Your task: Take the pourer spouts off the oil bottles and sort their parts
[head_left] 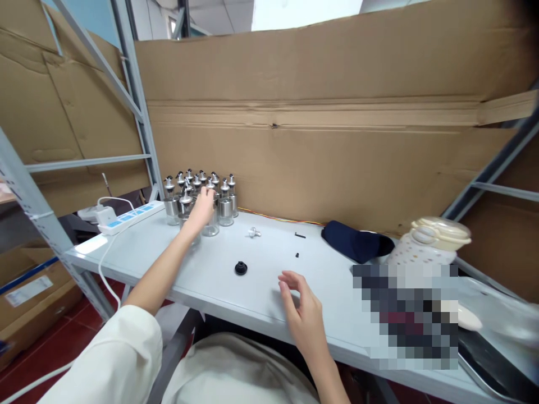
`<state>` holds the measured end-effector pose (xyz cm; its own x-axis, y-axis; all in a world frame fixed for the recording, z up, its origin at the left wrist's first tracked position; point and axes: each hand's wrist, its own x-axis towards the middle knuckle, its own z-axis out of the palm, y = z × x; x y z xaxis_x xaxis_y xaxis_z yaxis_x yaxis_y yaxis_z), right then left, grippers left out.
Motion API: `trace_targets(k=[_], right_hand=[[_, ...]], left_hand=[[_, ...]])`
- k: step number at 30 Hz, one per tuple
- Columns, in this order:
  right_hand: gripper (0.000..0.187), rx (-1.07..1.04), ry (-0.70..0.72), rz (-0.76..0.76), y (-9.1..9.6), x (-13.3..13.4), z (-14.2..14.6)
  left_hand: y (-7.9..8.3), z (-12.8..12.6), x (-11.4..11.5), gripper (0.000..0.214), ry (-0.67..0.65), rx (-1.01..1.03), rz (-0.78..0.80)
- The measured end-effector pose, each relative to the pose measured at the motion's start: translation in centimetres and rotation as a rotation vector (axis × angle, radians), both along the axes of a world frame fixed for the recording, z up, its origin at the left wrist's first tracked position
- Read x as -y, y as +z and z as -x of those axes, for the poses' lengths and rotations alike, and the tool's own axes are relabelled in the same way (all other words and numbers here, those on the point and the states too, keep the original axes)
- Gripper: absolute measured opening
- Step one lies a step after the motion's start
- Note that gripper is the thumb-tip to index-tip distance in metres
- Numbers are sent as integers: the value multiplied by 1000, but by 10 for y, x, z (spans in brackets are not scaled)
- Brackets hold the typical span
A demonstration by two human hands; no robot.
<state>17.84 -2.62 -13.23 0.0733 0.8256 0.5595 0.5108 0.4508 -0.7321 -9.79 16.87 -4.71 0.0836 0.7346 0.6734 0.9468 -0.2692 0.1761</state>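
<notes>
My left hand [204,205] reaches to a group of glass oil bottles with metal sleeves and pourer spouts. Its fingers are closed at the top of one front oil bottle [211,225], and the hand hides part of that bottle. Beside it stands another oil bottle [226,209]. My right hand [305,314] hovers at the table's front edge, fingers apart and slightly curled, with nothing in them. On the table between the hands lie a black round cap [241,268] and a clear and silver pourer piece [253,232]. Farther right are a thin black strip [300,235] and a tiny black part [297,255].
A white power strip [132,217] with a cable lies at the table's left end. At right are a dark blue cap [353,241], a dotted container with a cream lid [425,244] and a blurred-out patch. Cardboard [295,163] walls the back.
</notes>
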Motion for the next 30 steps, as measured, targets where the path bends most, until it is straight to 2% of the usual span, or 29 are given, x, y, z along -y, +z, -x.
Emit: trace_targets(k=[4, 7, 9, 11, 13, 16, 18, 20, 27, 30], right_hand=[[28, 1, -9, 18, -3, -1, -1], [29, -6, -13, 28, -5, -1, -2], [29, -11, -20, 26, -6, -1, -2], [29, -15, -29, 19, -7, -1, -2], [29, -10, -30, 13, -7, -1, -2], [28, 18, -20, 0, -7, -2, -1], [28, 44, -18, -13, -7, -3, -1], [27, 63, -16, -21, -8, -4, -1], [29, 86, 9, 4, -8, -3, -2], [29, 84, 5, 4, -8, -1, -1]], left_hand=[[-4, -9, 16, 33, -222, -23, 1], [-4, -14, 39, 41, -318, -125, -59], [-4, -10, 54, 49, -294, -165, -153], [-6, 2, 65, 63, -183, -106, -270], [-14, 19, 67, 84, -36, 34, -336], [-35, 41, 58, 103, 101, 212, -213], [-48, 45, 49, 101, 123, 228, -93], [-55, 42, 39, 94, 138, 201, -31], [-46, 25, 3, 70, 140, 169, -5], [-47, 22, -5, 65, 150, 192, -77]])
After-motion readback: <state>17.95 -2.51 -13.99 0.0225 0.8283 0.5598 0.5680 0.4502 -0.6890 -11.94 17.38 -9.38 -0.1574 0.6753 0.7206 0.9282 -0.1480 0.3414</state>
